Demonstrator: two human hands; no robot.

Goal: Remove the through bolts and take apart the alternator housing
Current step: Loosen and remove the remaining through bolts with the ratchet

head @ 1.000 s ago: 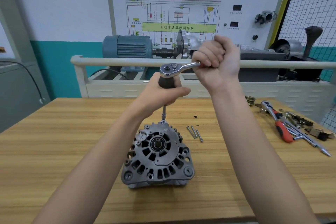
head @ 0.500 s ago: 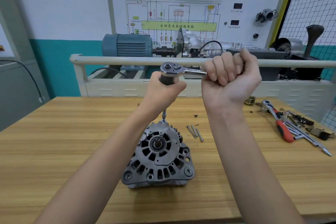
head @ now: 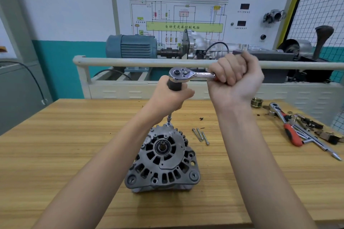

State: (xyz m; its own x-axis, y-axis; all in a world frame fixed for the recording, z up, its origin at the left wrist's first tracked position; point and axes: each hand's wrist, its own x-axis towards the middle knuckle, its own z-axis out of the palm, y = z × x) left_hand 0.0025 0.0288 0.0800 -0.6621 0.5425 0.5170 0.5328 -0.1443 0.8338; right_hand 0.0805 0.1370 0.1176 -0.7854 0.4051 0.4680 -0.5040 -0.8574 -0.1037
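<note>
A grey alternator stands on the wooden table, its pulley shaft facing up. A chrome ratchet sits on a long extension whose socket meets the housing's far rim. My left hand grips the black upper part of the extension just under the ratchet head. My right hand is wrapped round the ratchet handle, to the right of the head. Three removed through bolts lie on the table right of the alternator.
A red-handled ratchet, bars and small parts lie at the table's right end, with a brass nut behind them. A pale railing and a trainer bench with a blue motor stand behind the table.
My right hand has swung the ratchet handle to the right and slightly toward me. My left hand stays on the extension. The alternator has not moved.
</note>
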